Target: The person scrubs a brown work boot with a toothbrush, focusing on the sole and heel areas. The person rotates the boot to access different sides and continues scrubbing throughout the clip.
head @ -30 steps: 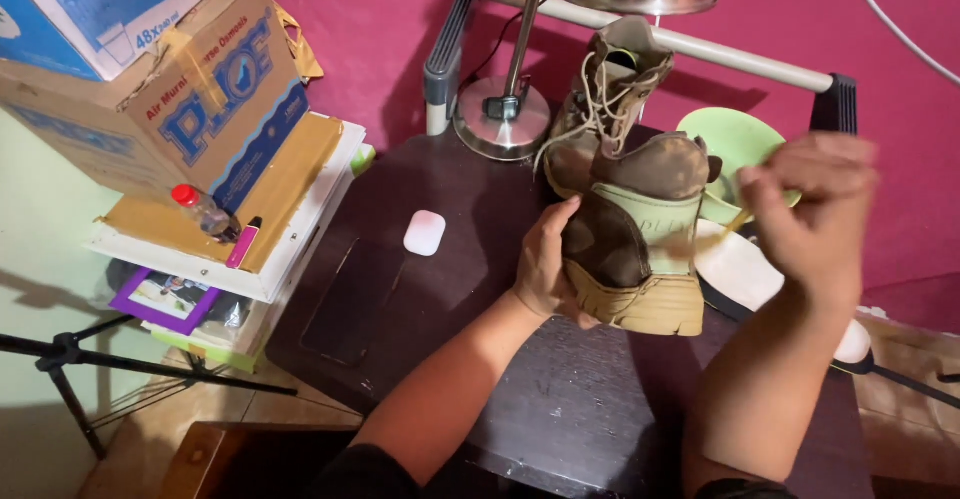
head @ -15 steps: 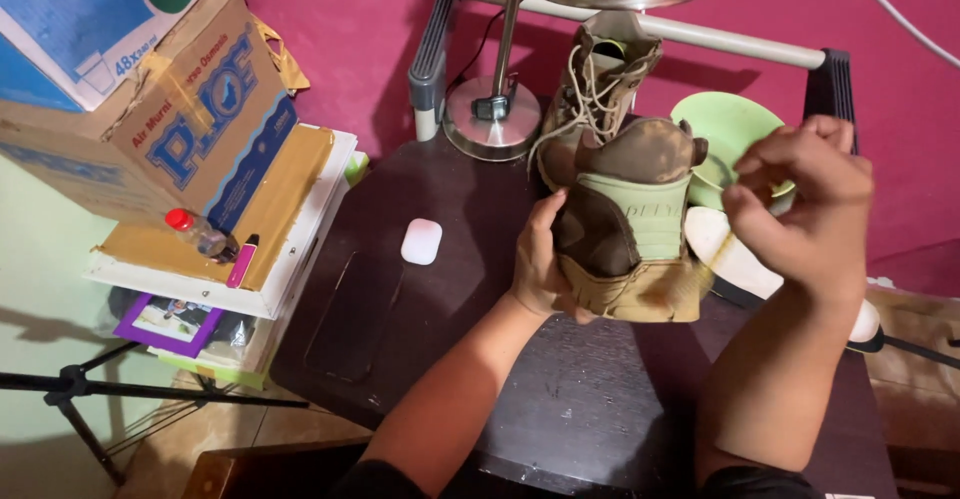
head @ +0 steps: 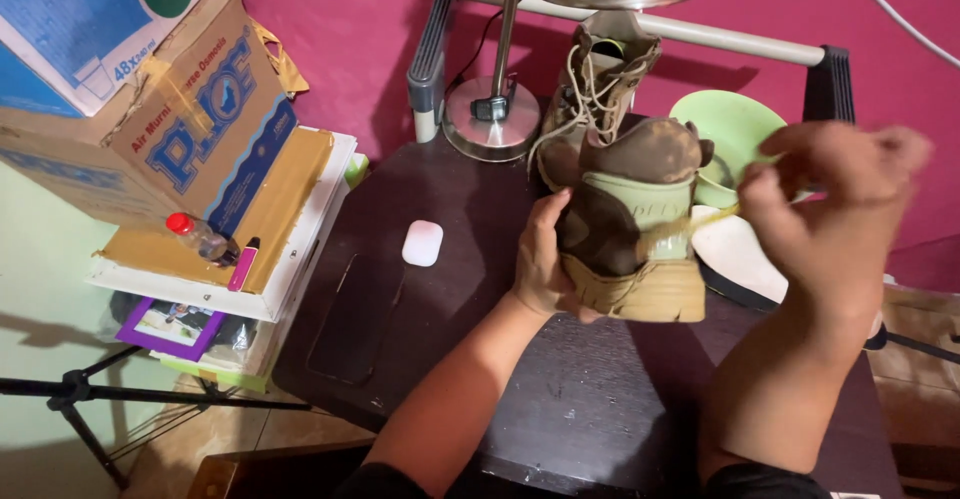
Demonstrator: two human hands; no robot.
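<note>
The left hand (head: pixel 545 259) grips a tan and brown boot (head: pixel 630 224) from its left side, fingers wrapped around the heel end, thumb on the near face. The boot is held heel toward the camera, its thick pale sole (head: pixel 640 294) lowest and just above the dark surface (head: pixel 450 349). To the right of the boot, the right hand (head: pixel 835 194) is raised and blurred; its fingers are pinched narrowly on a yellowish lace (head: pixel 700 219) that runs taut from the boot's heel area to the hand.

Behind the boot stands a second boot (head: pixel 595 89), upright, with loose pale laces. Left of that boot is the round metal base of a lamp (head: pixel 490 119), its stem rising to a metal shade at the top edge. Right of the held boot, a light green bowl (head: pixel 730 134) rests behind a white plate (head: pixel 740 254). Left of the held boot, a small white case (head: pixel 422 243) lies on the surface. Farther left, beyond the surface's edge, cardboard boxes (head: pixel 180 119) sit on a stack, with a small red-capped bottle (head: pixel 198 237) and a pink marker (head: pixel 243 264) beside them.
</note>
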